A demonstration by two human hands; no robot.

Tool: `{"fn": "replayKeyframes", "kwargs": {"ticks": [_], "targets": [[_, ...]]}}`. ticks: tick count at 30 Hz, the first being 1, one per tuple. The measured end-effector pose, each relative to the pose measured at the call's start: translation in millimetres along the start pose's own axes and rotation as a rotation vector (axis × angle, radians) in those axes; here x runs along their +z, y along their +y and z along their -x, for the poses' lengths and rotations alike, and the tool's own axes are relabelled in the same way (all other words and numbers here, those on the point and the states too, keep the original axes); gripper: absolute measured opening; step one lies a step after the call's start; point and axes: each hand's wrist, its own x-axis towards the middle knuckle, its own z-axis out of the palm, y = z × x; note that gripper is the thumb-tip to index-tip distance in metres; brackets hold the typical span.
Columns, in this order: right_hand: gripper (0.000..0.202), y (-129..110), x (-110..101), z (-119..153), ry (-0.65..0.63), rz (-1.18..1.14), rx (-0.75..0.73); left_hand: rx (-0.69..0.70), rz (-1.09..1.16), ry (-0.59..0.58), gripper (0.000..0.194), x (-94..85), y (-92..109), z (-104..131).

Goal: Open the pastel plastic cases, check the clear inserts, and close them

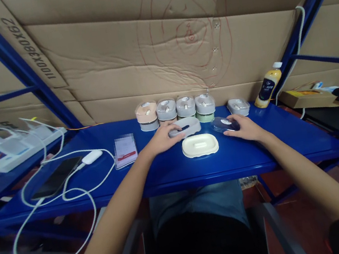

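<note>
My left hand [165, 138] grips the left end of a grey oval piece [190, 126] with a slot in it. My right hand [242, 127] has its fingers round the right end of a clear, dark-looking oval lid [221, 124] bearing a round label. Nearer to me, between the hands, a cream oval tray [199, 145] with a raised bar in its middle lies on the blue table [184, 172]. Neither hand touches it.
Stacked oval boxes [166, 109] line the back, with a single grey box [238, 107] to their right. A yellow drink bottle [269, 85] and an open carton [309, 99] stand right. Leftward lie a phone with a lit screen [125, 149], a dark phone [57, 177] and looping white cables.
</note>
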Motion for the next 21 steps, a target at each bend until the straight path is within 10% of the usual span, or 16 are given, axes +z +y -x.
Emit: {"fn": "replayKeyframes", "kwargs": {"ticks": [6,13,21], "targets": [[0.070,-4,0,-1,0.119,-0.118,0.039,0.190,0.140,-0.147,0.056,23.9,24,3],[0.072,-27,-2,-1,0.179,-0.180,-0.047,0.082,0.148,-0.209,0.108,33.4,28,6],[0.070,-95,18,-1,-0.069,-0.179,-0.392,0.095,0.323,-0.150,0.144,55.1,10,4]]}}
